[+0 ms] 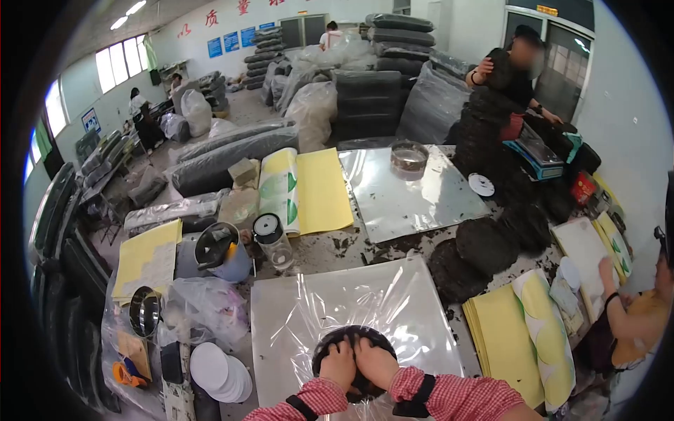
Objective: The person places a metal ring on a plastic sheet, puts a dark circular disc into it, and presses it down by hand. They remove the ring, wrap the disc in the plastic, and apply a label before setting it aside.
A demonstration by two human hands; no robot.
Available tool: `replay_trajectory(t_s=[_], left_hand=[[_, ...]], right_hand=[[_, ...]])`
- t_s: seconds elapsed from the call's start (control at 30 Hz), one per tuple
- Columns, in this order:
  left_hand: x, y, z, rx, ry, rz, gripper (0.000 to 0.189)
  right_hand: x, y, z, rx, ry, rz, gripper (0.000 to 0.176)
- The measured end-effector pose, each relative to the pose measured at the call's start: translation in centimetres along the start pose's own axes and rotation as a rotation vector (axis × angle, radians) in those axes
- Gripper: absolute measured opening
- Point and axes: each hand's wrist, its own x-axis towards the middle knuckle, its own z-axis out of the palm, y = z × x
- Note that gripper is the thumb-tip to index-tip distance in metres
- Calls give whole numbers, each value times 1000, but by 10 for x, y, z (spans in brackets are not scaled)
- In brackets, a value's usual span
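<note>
A round dark ring mould stands on a plastic-covered metal sheet right in front of me. Dark, leaf-like material fills at least part of it. Inside the ring, my left hand presses down with its fingers apart on this material. Close beside it, almost touching, my right hand reaches in the same way, fingers apart and pointing down. Neither hand visibly grips anything. My wrists and hands hide the near part of the ring.
Dark round cakes lie at the right, beside yellow sheets. White discs, orange-handled scissors, a bucket and a clear jar stand left. Across the table, another ring sits on a metal sheet. Co-workers are at the right.
</note>
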Motion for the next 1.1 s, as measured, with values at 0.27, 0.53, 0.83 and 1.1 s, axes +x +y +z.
replay_trajectory(t_s=[0.27,0.53,0.83,1.1], left_hand=[[-39,-14,-52,-319,159,4,95],[-23,0,-19,-361,164,227,66],[-25,2,-18,-435,177,185,86],[-45,-13,-35,-727,522,195,76]], right_hand=[[-86,-8,-105,434,227,-202,88],[-162,8,-138,909,140,-267,26],[-95,233,-83,462,798,596,44],[-79,231,-142,-14,878,293,38]])
